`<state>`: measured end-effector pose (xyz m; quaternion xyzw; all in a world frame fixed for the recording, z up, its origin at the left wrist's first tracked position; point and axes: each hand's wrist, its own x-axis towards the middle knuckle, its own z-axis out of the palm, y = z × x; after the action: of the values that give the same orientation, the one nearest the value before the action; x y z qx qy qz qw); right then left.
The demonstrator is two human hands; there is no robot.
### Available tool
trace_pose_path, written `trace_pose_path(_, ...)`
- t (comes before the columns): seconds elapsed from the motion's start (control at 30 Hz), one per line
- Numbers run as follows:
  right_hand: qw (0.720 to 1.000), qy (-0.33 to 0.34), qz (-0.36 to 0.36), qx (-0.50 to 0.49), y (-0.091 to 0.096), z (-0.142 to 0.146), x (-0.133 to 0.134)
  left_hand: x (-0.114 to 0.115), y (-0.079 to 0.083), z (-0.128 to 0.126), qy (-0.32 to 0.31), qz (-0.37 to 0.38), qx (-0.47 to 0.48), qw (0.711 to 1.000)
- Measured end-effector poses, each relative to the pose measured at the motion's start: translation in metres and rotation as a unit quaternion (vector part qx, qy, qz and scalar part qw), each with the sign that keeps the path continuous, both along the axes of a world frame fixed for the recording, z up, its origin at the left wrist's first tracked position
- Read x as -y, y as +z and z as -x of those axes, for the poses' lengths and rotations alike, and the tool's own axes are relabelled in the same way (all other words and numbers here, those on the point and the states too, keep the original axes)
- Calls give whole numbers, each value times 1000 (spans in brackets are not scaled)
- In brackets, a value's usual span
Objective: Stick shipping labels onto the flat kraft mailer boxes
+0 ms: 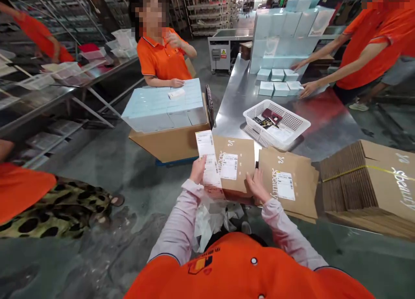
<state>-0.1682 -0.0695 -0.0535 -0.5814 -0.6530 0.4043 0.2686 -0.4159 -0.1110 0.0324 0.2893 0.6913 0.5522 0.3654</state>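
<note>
My left hand (198,169) grips a strip of white printed shipping labels (209,154), which hangs over the left edge of a flat cardboard box (240,149). That box has white lettering and one label stuck on it. At its right edge, my right hand (258,186) has thumb and fingers closed about the cardboard; the fingers are partly hidden. Just right of this hand lies a stack of flat cardboard boxes (301,173), the top one bearing a label. Crumpled pale backing paper (207,221) hangs below my left hand.
A strapped bundle of flat boxes (350,173) stands at the right. Behind is a white basket (277,121) with cards and papers. Pale blue boxes (282,43) are piled on the metal table (233,100), others in a carton (168,139). Co-workers in orange stand around.
</note>
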Motion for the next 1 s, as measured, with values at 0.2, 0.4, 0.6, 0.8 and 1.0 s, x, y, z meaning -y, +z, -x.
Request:
trace_pose_path(0.2, 980, -112, -65, -153, 36, -133, -6, 24, 44, -34, -67, -105, 256, 958)
trace_pose_path(0.4, 994, -78, -51, 60, 62, -169, 0, 67, 25, -83, -101, -69, 168, 978)
trace_pose_path(0.6, 958, 139, 61, -243, 79, -23, 54, 86, 6, -111, -252, -28, 77, 964)
trace_pose_path(0.8, 951, 230, 63, -198, 83, -9, 48, 74, 0, -108, -73, -54, 129, 988)
trace_pose_path(1.0, 957, 281, -41, -51, 106, -5, 20, 78, -16, -125, 2, -59, 101, 993)
